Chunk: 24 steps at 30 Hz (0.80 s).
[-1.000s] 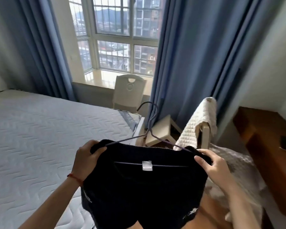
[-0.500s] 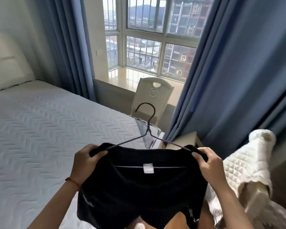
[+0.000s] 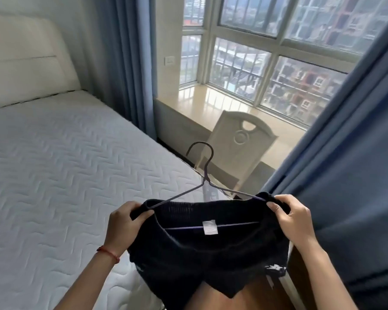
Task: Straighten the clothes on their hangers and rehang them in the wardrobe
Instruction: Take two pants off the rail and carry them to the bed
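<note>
The bed fills our nine o'clock side, its headboard up at ten. Blue curtains hang at three and at eleven, framing the window at twelve to one, with a pale chair below it near the middle.

At six we hold black shorts on a wire hanger, its hook pointing up toward twelve. The waistband is spread along the hanger, a white label at its centre against the lower bar.

Our left hand grips the waistband's end at eight o'clock, fingers curled round cloth and hanger tip. Our right hand pinches the other end at four, thumb on top.

We judge this as the straightening step: the shorts look roughly level, stretched between both hands. No wardrobe is in view, so rehanging is not yet done. Next, one hand should likely shift to the hook while we turn toward the wardrobe, keeping the waistband from sliding off either tip.
</note>
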Motion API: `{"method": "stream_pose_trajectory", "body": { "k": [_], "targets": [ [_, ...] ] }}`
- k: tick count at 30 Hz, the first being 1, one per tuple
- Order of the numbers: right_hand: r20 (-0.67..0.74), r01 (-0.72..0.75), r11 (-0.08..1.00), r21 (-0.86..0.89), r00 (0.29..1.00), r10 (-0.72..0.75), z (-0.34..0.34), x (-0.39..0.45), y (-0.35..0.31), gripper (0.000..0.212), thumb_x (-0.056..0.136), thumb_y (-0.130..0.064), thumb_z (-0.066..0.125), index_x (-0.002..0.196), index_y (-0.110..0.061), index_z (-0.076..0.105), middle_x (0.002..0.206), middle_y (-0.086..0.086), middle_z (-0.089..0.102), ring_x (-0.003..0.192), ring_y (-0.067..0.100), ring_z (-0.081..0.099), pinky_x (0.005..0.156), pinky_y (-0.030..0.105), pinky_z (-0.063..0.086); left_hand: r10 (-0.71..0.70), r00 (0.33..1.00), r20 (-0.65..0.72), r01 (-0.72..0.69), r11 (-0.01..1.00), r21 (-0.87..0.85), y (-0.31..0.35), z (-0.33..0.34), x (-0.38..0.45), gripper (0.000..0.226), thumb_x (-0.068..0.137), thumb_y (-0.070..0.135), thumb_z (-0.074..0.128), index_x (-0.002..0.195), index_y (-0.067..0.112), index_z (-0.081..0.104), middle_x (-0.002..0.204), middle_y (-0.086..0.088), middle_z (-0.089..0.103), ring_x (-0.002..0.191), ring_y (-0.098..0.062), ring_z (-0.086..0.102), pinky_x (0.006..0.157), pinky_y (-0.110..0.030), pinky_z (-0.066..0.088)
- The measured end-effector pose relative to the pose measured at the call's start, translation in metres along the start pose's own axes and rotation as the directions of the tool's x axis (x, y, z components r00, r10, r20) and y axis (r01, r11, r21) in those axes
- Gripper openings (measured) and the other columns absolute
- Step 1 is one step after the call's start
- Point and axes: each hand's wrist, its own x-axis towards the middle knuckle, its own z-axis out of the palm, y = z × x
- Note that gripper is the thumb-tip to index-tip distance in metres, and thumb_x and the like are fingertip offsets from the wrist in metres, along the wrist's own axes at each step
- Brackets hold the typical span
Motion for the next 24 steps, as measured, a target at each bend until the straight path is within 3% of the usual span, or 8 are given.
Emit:
{"method": "stream_pose_trajectory", "body": {
  "k": [4,7,10,12,19,24],
  "targets": [
    [0.143,0.061,0.997,0.050,0.987,-0.068,0.042,0.079,0.016,0.013,0.081,-0.008,0.069,0.091,-0.001,0.068,0.081,0.003,0.062,0.079,0.021,0.056,0.070,-0.005,0.034,-0.136,0.985,-0.105,0.138,0.990,0.017,-0.008,0.032,0.026,0.015,0.071,0.017,0.077,0.073,0.008,0.065,0.071,-0.004,0.065,0.069,-0.022,0.059,0.064,-0.013,0.040],
    [0.256,0.126,0.987,0.101,0.955,-0.148,0.078,0.140,0.031,0.012,0.082,-0.008,0.068,0.091,-0.002,0.068,0.081,0.001,0.061,0.078,0.019,0.055,0.066,0.001,0.035,-0.201,0.963,-0.181,0.210,0.977,0.034,-0.008,0.059,0.048,0.014,0.072,0.017,0.076,0.071,0.014,0.063,0.070,0.000,0.063,0.070,-0.020,0.059,0.064,-0.012,0.039],
    [0.374,0.151,0.979,0.137,0.907,-0.192,0.108,0.203,0.048,0.009,0.082,-0.010,0.068,0.089,-0.005,0.069,0.078,-0.002,0.059,0.077,0.019,0.054,0.064,0.003,0.035,-0.316,0.919,-0.234,0.335,0.941,0.047,-0.002,0.089,0.069,0.015,0.072,0.019,0.076,0.077,0.008,0.066,0.075,-0.003,0.066,0.073,-0.021,0.060,0.067,-0.021,0.042],
    [0.434,0.148,0.976,0.161,0.877,-0.205,0.125,0.239,0.057,0.006,0.082,-0.012,0.068,0.087,-0.010,0.067,0.079,-0.002,0.061,0.078,0.020,0.056,0.067,0.011,0.037,-0.371,0.888,-0.271,0.399,0.915,0.055,0.003,0.107,0.084,0.017,0.072,0.019,0.076,0.079,0.006,0.067,0.079,-0.006,0.068,0.075,-0.021,0.061,0.072,-0.025,0.043],
    [0.556,0.177,0.961,0.214,0.787,-0.269,0.198,0.341,0.072,0.015,0.082,-0.016,0.068,0.093,-0.006,0.068,0.083,-0.001,0.060,0.081,0.018,0.056,0.076,0.028,0.042,-0.543,0.780,-0.311,0.585,0.810,0.051,0.007,0.154,0.146,0.021,0.075,0.022,0.074,0.085,0.005,0.068,0.086,-0.009,0.069,0.082,-0.022,0.060,0.076,-0.026,0.041],
    [0.570,0.206,0.943,0.261,0.756,-0.322,0.264,0.388,0.065,0.017,0.083,-0.019,0.067,0.094,-0.006,0.068,0.088,0.004,0.064,0.082,0.018,0.056,0.075,0.024,0.038,-0.594,0.721,-0.355,0.653,0.755,0.061,-0.019,0.163,0.202,0.029,0.078,0.021,0.071,0.096,0.000,0.067,0.098,-0.015,0.069,0.091,-0.026,0.061,0.079,-0.023,0.036]
  ]
}}
